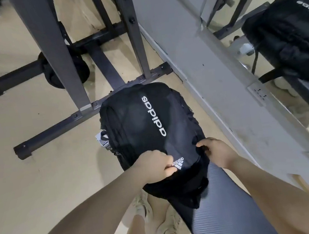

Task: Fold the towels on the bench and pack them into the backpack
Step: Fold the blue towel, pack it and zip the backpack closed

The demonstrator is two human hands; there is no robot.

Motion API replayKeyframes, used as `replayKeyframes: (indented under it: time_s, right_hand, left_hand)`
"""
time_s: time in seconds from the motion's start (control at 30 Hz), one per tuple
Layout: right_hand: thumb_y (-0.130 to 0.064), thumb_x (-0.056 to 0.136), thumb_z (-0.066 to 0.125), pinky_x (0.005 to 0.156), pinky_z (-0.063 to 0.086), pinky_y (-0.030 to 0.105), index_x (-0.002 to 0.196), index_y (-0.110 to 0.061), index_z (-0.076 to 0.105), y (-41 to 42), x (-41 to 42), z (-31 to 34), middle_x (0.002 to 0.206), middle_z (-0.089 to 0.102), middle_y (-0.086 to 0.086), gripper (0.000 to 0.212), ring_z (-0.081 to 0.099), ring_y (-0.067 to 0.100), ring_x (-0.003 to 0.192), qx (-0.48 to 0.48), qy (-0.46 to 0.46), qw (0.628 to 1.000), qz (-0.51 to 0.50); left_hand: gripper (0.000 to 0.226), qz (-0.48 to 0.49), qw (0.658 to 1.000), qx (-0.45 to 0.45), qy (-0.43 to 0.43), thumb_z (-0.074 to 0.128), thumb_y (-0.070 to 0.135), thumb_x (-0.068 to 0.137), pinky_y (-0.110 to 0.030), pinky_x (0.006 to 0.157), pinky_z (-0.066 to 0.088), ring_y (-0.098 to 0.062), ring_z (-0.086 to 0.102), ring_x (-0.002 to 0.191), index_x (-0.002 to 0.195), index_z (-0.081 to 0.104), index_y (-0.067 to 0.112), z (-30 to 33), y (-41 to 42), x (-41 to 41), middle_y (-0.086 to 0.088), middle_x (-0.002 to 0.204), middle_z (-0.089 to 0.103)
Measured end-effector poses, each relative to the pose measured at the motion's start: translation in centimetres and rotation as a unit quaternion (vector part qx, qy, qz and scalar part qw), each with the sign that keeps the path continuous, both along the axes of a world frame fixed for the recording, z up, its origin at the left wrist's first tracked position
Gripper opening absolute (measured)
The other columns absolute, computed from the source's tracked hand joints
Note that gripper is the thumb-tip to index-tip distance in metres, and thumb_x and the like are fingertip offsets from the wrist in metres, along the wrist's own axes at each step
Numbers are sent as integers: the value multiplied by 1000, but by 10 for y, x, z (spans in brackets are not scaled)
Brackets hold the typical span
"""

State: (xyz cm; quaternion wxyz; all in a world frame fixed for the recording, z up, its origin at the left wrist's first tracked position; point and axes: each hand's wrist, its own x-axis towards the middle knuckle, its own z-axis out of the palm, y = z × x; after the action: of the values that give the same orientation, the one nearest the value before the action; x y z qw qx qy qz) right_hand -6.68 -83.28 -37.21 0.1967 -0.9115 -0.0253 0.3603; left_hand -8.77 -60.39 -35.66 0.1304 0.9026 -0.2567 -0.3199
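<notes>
Trouble could start on the left, where the backpack [151, 129] overhangs the end of the bench [226, 205]; most of its bulk seems to sit past the padded edge, above the floor [30, 182], though I cannot tell whether its far end is resting on anything. My left hand [156, 166] is curled tight, thumb and fingers pinching something small at the near end of the bag beside the little white logo, a zip pull I judge, though it is hidden under my fingers. If I tug hard there, the bag may slide off toward the rack frame [52, 51] and drop. Across the bag, my right hand [216, 153] has its fingers hooked into the black fabric at the near right corner, bracing it. If that grip slackens, the zip would drag the cloth instead of running. I can see no towels anywhere, so I cannot tell whether they are already inside; closing up early would leave the packing undone. On the far right, a mirror [289, 59] shows the bag again.
</notes>
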Motion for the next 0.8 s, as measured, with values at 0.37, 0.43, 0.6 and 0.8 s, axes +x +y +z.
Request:
replayKeyframes:
  time_s: [0.37, 0.43, 0.6, 0.8]
  right_hand:
    - [-61, 69, 54, 105, 37, 49, 140, -20, 30, 75, 96, -80, 141, 43, 8, 85, 41, 31, 128, 109, -12, 955, -276]
    - [-60, 67, 61, 104, 37, 51, 140, -18, 30, 82, 111, -92, 139, 43, 10, 89, 40, 35, 127, 88, -19, 946, -311]
    - [-49, 80, 63, 113, 22, 46, 146, -16, 20, 99, 113, -84, 146, 28, 17, 85, 24, 34, 136, 1, -96, 965, -245]
    - [-70, 74, 52, 115, -7, 45, 146, -29, -15, 122, 69, -82, 155, -23, -1, 106, -16, 22, 144, -72, -116, 983, 126]
  left_hand:
    - [79, 734, 658, -166, 32, 62, 46, 81, -42, 105, 36, -31, 40, 127, 144, 21, 20, -85, 71, 62, -6, 142, 38]
    - [79, 751, 606, -257, 54, 66, 42, 79, -40, 104, 38, -28, 44, 124, 143, 22, 24, -96, 75, 72, -1, 138, 44]
    - [96, 530, 837, 12, -137, 65, 38, 81, -49, 110, 20, -35, 21, 138, 148, -3, 27, -90, 68, 74, -17, 153, 13]
    - [96, 135, 961, 102, -219, 73, 68, 50, -57, 99, 34, -32, 28, 131, 131, 49, 22, -113, 78, 62, -11, 142, 44]
